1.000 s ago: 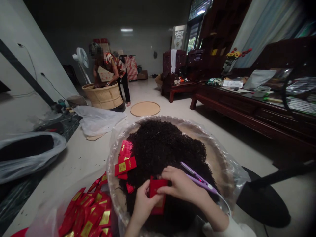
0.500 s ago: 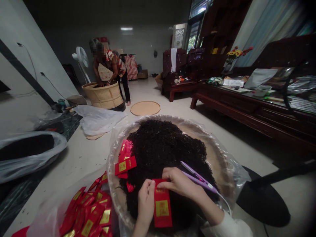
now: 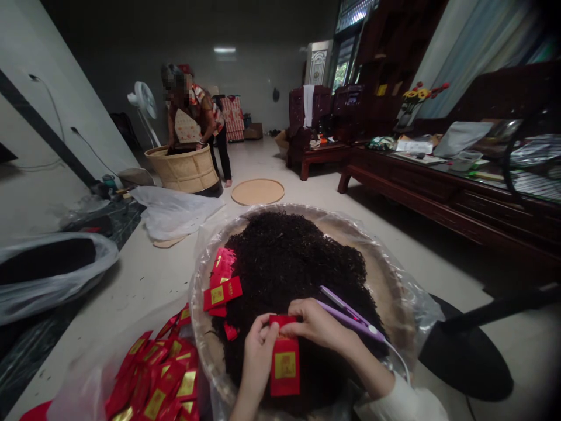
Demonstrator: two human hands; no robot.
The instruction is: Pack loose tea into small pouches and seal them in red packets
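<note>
A red packet with a gold label (image 3: 285, 367) hangs upright between my hands, over a heap of dark tea leaves (image 3: 298, 257). My left hand (image 3: 259, 351) pinches its upper left edge. At the top right edge, my right hand (image 3: 313, 321) grips it with the thumb across the front. A purple hair straightener (image 3: 350, 318) lies on the leaves beside my right hand, its plates apart and a small light lit. The leaves fill a round, plastic-lined basket tray (image 3: 397, 292). More red packets (image 3: 222, 292) lie at the tray's left side.
A clear bag of red packets (image 3: 158, 380) stands at lower left, and a bag of dark leaves (image 3: 48, 260) behind it. A black fan base (image 3: 467, 356) is at right. Farther off, a person (image 3: 197, 111) leans over a tall woven basket (image 3: 184, 169) near a flat round tray (image 3: 258, 192).
The red packet has moved slightly up and left, and my left fingers have curled more at its top. The person at the back has straightened a little.
</note>
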